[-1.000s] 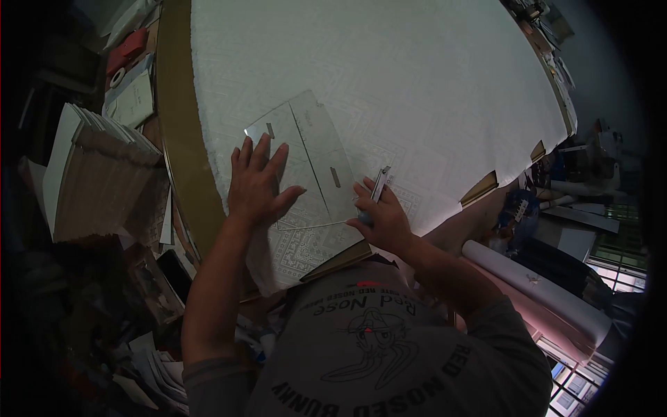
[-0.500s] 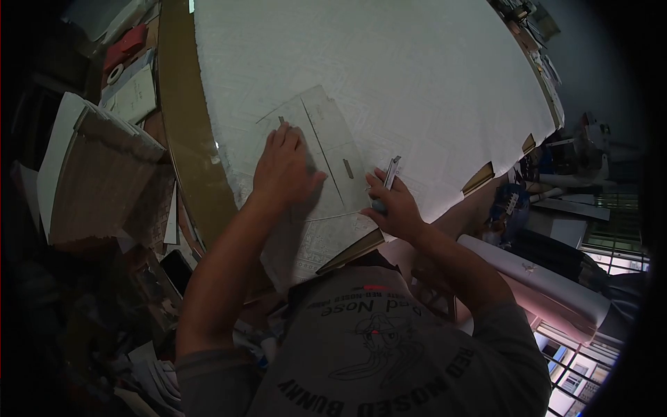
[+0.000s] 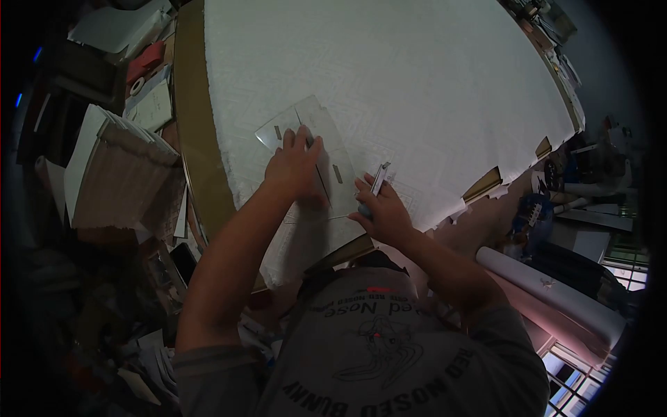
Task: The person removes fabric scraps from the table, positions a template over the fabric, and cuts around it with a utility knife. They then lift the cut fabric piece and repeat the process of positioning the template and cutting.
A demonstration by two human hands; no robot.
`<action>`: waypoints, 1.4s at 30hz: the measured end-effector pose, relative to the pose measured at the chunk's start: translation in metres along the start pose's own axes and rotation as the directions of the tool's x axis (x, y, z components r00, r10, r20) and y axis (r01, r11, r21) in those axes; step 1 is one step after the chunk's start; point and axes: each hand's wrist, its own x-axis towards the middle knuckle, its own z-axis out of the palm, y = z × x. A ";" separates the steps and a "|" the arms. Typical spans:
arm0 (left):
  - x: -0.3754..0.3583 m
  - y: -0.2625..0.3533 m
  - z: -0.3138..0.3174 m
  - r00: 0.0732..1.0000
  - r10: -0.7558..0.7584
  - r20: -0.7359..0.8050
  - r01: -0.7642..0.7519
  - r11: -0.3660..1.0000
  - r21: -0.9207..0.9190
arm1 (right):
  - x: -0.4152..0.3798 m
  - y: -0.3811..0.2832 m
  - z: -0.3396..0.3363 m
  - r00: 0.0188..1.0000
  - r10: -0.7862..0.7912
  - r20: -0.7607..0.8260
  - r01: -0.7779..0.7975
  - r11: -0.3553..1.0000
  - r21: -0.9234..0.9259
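Observation:
A clear template with a dark line and small dark slots lies on patterned white material. Across its upper middle, my left hand rests with fingers spread, pressing on the surface. To the right of the template, my right hand is closed around a slim metal tool that points up and away. A thin light rod with a bluish handle also sticks out from this hand to the left, its end near the template's lower edge.
Stacked sheets stand left of the table's brown edge. Near them are a red object and a tape roll. A dark phone-like object lies lower left. White rolls lie at the right.
The view has shifted slightly. My left hand has moved to the right and up along the template, across its dark line. The template looks slightly turned. My right hand keeps its grip.

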 end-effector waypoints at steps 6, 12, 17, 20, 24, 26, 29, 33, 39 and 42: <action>0.011 0.011 -0.002 0.986 -0.074 0.150 0.061 0.994 0.091 | 0.000 0.003 -0.002 1.000 -0.014 -0.021 0.015 0.997 0.073; 0.012 0.011 0.004 0.988 -0.046 0.148 0.034 0.996 0.084 | 0.000 0.005 -0.004 1.000 -0.025 -0.004 0.025 0.993 0.112; 0.010 0.014 0.001 0.985 -0.068 0.159 0.053 0.994 0.094 | -0.005 0.007 -0.008 0.995 -0.038 -0.096 0.059 0.973 0.222; 0.008 0.012 0.003 0.987 -0.067 0.144 0.055 0.994 0.090 | -0.025 0.009 -0.032 1.000 0.017 -0.025 -0.008 0.941 0.339; 0.009 0.011 0.007 0.986 -0.064 0.153 0.053 0.996 0.078 | -0.037 0.004 -0.067 0.981 0.122 0.148 -0.170 0.912 0.373; 0.010 0.008 0.009 0.991 -0.053 0.126 0.041 0.994 0.102 | -0.032 0.002 -0.072 0.986 0.119 0.116 -0.152 0.925 0.349; 0.009 0.006 0.009 0.992 -0.042 0.121 0.030 0.995 0.096 | -0.029 0.009 -0.065 0.994 0.092 0.062 -0.109 0.925 0.365; 0.008 0.011 0.006 0.985 -0.071 0.159 0.056 0.993 0.100 | -0.025 0.010 -0.062 0.971 0.199 0.134 -0.239 0.843 0.481; 0.007 0.013 0.006 0.987 -0.088 0.137 0.069 0.988 0.135 | 0.007 0.012 -0.089 0.907 0.155 0.391 -0.278 0.919 0.281; 0.008 0.012 0.006 0.988 -0.080 0.131 0.061 0.987 0.147 | 0.023 0.013 -0.091 0.903 0.074 0.423 -0.189 0.953 0.238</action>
